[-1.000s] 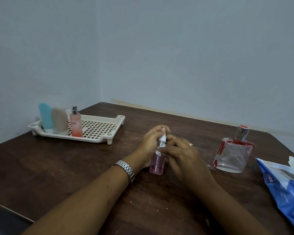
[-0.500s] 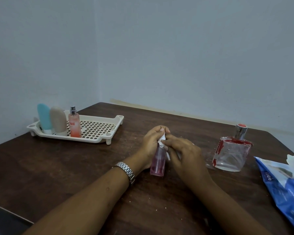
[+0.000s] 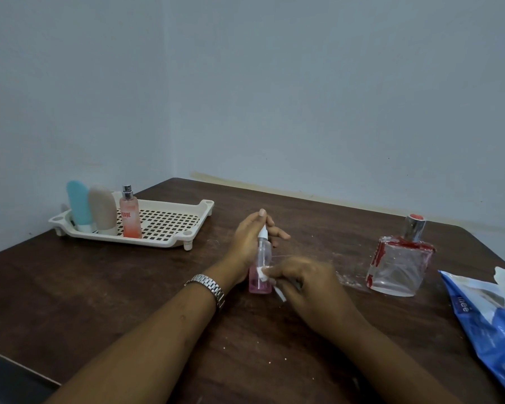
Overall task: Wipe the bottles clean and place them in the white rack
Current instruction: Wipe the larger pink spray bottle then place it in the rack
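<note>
A small pink spray bottle [image 3: 262,258] with a white nozzle stands upright on the table, held from its left side by my left hand [image 3: 250,243]. My right hand [image 3: 303,279] presses a small white wipe [image 3: 263,272] against the bottle's lower part. A square clear glass bottle [image 3: 398,263] with red smears and a silver cap stands to the right, untouched. The white rack [image 3: 169,221] at the far left holds a blue bottle [image 3: 78,205], a beige bottle [image 3: 102,209] and a slim orange spray bottle [image 3: 129,214], all upright.
A blue wipes packet [image 3: 490,313] lies at the right edge of the dark wooden table [image 3: 129,287]. Small white crumbs dot the tabletop. Walls close off the far side and the left.
My right hand has slid with the wipe from the bottle's nozzle down to its lower body. My left hand's fingers have loosened around the top.
</note>
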